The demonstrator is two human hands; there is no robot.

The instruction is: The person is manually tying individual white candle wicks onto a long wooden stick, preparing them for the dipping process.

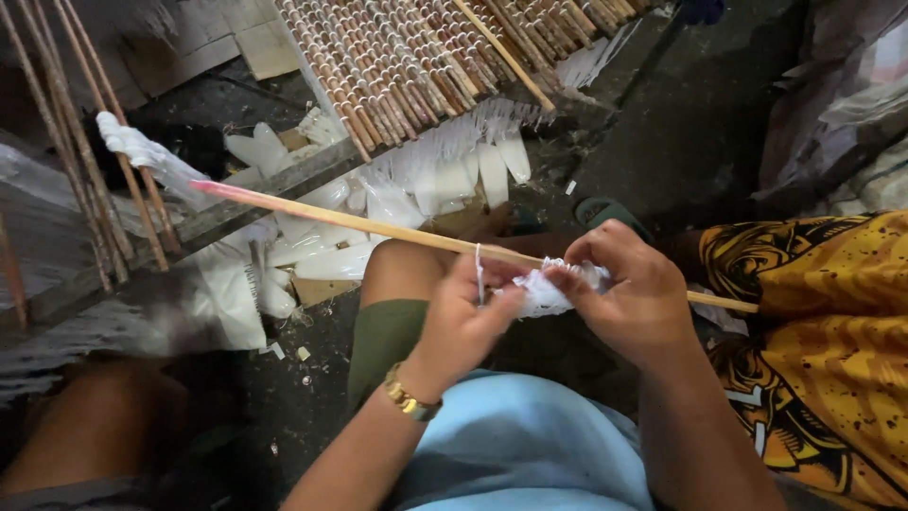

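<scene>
Both hands pinched white fringe wad (547, 289) on long bamboo stick (397, 230). Left hand (463, 317) grip clenched on wad, right hand (629, 289) grip grasping same wad plus stick. Stick's long axis ran past both grips, pink tip far out beyond left hand.

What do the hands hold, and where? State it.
Both the left hand and the right hand pinch a wad of white shredded plastic at its two ends, against a long thin stick partway along its length.

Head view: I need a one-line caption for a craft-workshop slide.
Both hands, left hand and right hand, pinch white shredded plastic around a long thin stick beside a rack of wrapped sticks.
</scene>
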